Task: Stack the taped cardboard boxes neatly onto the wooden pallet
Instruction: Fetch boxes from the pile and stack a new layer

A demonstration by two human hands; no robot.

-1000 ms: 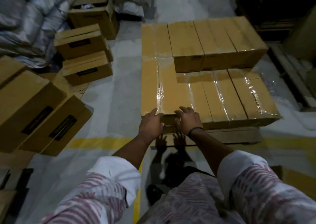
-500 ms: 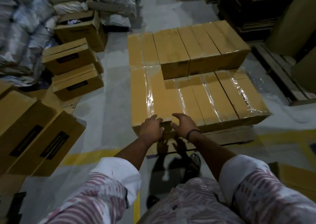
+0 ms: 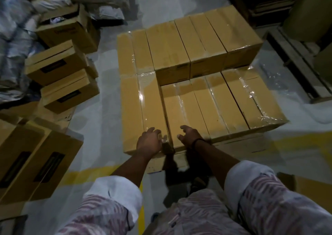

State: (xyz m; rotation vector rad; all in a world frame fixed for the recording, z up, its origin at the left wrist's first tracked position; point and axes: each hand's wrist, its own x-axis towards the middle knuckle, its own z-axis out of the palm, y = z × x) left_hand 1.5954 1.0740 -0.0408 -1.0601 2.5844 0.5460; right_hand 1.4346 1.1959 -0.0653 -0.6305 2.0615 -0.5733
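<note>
Both hands have separated since the earlier frames, where they sat close together on the near edge of the stack; the right hand has shifted to the right.

The left hand point(image 3: 149, 142) grips the near top corner of the near-left box point(image 3: 143, 109), fingers bent over the edge. The right hand point(image 3: 188, 137) holds nothing, fingers loosely curled above the near end of the lower box point(image 3: 183, 112); contact cannot be confirmed.

The near-left box stands at the near left of the stack on the wooden pallet point(image 3: 156, 164), its top higher than the lower box beside it, with a dark seam between them.

Probable faults from this position:
- Skew. Force applied at one corner only would likely rotate the box rather than slide it square.
- Pinch. Fingertips near the seam could be trapped if the box closes against its neighbour.
- Slip. The glossy film point(image 3: 265, 98) on the tops offers poor purchase.
- Overhang. Pallet support beneath the near left corner is hidden; pulling toward the body risks tipping.
- Trip. The loose boxes point(image 3: 61, 62) lie on the floor to the left.
</note>
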